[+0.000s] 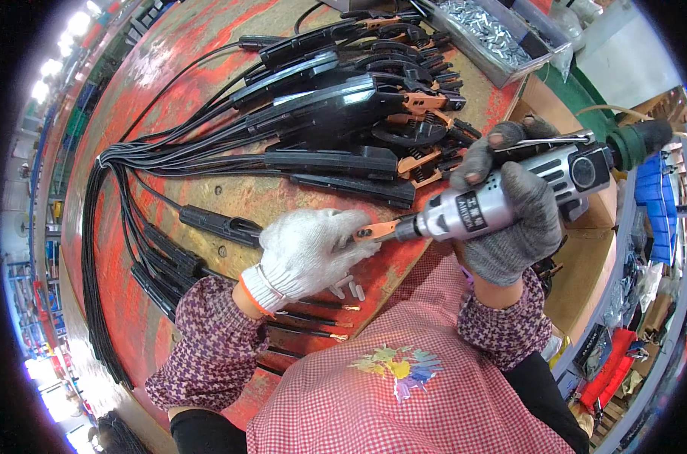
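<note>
My left hand (309, 250), in a white knit glove, is closed on a copper-coloured metal clamp piece (373, 231) above the table's near edge. In a grey glove, my right hand (513, 219) wraps round a silver air screwdriver (472, 210), its dark nose meeting the copper piece's right end. A black tubular handle (219, 226) on a cable lies just left of my left hand. Beyond both hands, several black welding electrode holders (328, 160) with copper jaws are piled. Below my left hand sit small pale metal sleeves (351, 286) and cables with bare copper ends (336, 335).
A bundle of black cables (94, 257) hangs along the left of the worn red table (245, 23). At the back right stands a clear bin (502, 72) holding many metal sleeves. Right of the table are a cardboard box (589, 265) and a blue bin (655, 204).
</note>
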`<state>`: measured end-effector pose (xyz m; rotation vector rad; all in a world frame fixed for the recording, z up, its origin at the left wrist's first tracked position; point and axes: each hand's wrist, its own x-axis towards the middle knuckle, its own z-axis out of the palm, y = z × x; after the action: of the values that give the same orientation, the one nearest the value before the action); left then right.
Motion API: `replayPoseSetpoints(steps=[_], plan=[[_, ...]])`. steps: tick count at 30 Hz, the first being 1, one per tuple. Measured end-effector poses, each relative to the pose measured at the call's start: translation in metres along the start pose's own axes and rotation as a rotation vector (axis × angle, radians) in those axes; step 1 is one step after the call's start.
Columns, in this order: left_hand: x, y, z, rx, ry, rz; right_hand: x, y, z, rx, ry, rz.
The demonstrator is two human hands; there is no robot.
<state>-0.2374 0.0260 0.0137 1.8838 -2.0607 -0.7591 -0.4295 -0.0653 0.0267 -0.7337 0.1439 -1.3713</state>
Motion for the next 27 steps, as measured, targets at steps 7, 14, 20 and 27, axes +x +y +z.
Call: replayPoseSetpoints(steps=[7, 14, 20, 27], plan=[[0.003, -0.006, 0.001, -0.027, -0.052, 0.004, -0.003, 0.012, 0.022, -0.137, -0.091, 0.115], [0.0, -0.006, 0.001, -0.028, -0.039, -0.01, -0.006, 0.017, 0.02, -0.234, -0.252, 0.277], [0.002, -0.004, -0.001, 0.01, -0.007, 0.042, -0.024, 0.019, 0.023, -0.483, -0.014, 0.417], [-0.002, -0.001, 0.003, 0.046, 0.019, 0.046, -0.02, 0.003, 0.031, -0.348, -0.174, -0.031]])
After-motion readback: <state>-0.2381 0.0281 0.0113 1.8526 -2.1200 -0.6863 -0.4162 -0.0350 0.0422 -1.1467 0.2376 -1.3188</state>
